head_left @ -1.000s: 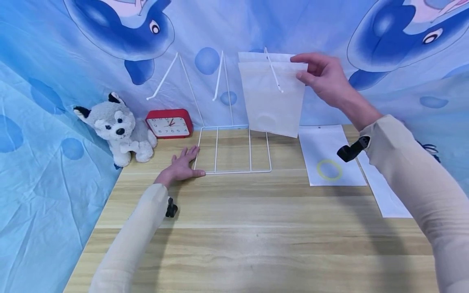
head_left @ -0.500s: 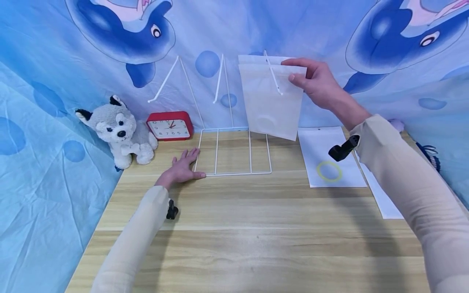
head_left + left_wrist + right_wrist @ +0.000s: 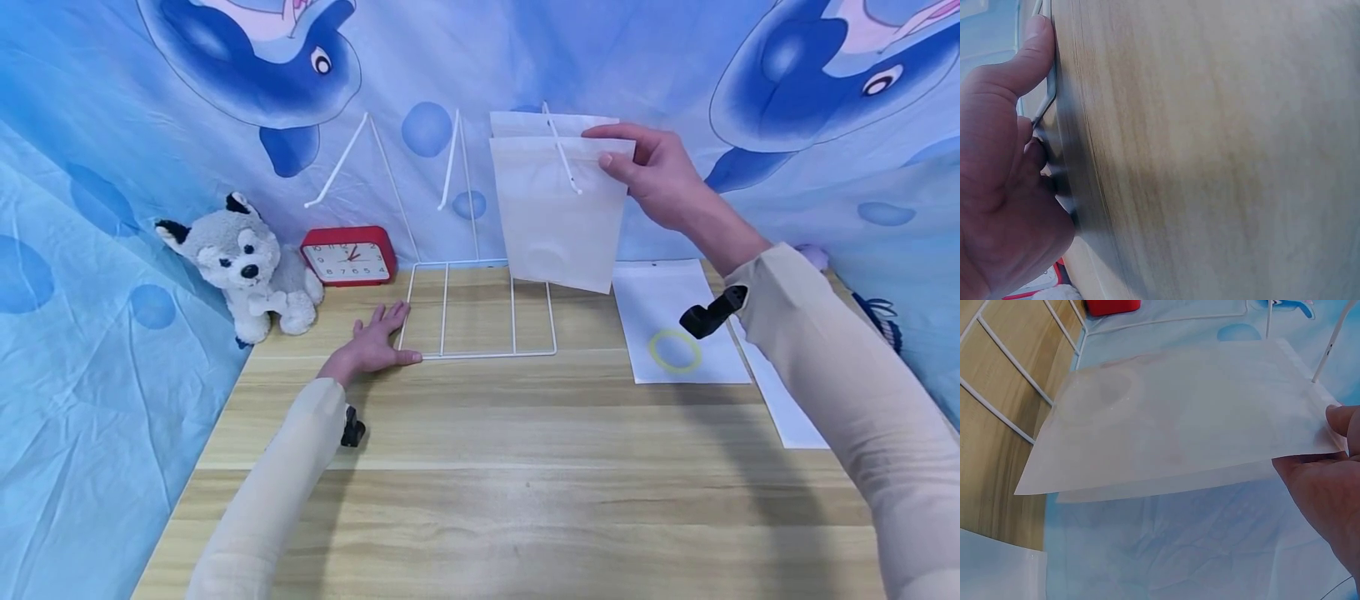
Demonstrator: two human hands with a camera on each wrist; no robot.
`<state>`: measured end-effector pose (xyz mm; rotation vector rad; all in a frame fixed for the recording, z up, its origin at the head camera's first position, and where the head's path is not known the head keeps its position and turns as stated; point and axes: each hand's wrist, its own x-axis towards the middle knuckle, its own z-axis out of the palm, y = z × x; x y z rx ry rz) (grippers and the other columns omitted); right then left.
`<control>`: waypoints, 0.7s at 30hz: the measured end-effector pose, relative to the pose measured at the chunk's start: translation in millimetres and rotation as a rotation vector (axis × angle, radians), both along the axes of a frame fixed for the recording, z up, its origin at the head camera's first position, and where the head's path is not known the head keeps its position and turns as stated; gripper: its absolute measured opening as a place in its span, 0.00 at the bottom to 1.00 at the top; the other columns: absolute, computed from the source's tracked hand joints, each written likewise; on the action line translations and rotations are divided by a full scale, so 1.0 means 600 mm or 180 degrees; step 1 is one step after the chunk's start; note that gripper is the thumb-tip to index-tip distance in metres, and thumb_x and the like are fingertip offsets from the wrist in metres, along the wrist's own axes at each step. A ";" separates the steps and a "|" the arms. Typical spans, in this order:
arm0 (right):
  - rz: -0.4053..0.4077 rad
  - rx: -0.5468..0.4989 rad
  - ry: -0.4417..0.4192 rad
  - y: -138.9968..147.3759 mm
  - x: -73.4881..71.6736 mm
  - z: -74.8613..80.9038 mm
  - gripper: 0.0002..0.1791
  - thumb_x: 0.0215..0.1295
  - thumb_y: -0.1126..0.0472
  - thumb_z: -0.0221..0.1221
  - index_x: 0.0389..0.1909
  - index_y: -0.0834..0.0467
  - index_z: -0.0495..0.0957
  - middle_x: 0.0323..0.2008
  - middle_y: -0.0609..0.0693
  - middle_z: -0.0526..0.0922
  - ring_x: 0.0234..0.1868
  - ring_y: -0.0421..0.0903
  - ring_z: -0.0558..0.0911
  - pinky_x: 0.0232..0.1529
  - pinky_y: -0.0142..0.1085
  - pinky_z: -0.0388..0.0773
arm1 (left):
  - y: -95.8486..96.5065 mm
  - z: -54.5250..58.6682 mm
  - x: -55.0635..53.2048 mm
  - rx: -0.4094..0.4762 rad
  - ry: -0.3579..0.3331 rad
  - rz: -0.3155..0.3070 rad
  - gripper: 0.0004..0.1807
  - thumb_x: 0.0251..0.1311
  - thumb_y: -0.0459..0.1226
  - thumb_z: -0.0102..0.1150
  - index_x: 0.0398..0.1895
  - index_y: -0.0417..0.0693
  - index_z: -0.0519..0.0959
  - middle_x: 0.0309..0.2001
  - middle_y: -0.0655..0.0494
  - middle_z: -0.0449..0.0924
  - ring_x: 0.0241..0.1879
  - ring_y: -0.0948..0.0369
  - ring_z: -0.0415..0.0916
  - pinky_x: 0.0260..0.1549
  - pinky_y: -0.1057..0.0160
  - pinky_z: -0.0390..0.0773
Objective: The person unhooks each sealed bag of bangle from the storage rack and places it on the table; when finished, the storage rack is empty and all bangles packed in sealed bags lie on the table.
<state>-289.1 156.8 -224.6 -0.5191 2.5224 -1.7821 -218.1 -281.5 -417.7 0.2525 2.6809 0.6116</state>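
While the left hand (image 3: 370, 346) stays spread on the rack (image 3: 487, 356), the right hand (image 3: 663, 173) has nudged its pinched front pouch (image 3: 558, 229) rightward (barely, tbh), so adjusting seems unfinished.

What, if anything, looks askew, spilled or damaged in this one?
Nothing looks spilled or damaged. The front white pouch on the wire rack sits slightly askew: in the head view its bottom edge slopes down toward the right, perhaps because the right hand pinches it near its upper right corner.
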 end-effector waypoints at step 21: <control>0.0050 -0.0037 -0.0062 0.021 0.053 -0.009 0.20 0.75 0.54 0.55 0.65 0.44 0.78 0.16 0.49 0.59 0.13 0.48 0.55 0.17 0.35 0.57 | -0.001 0.001 0.001 0.0006 0.0030 -0.0032 0.58 0.60 0.57 0.65 0.81 0.45 0.41 0.80 0.43 0.34 0.76 0.41 0.22 0.67 0.33 0.24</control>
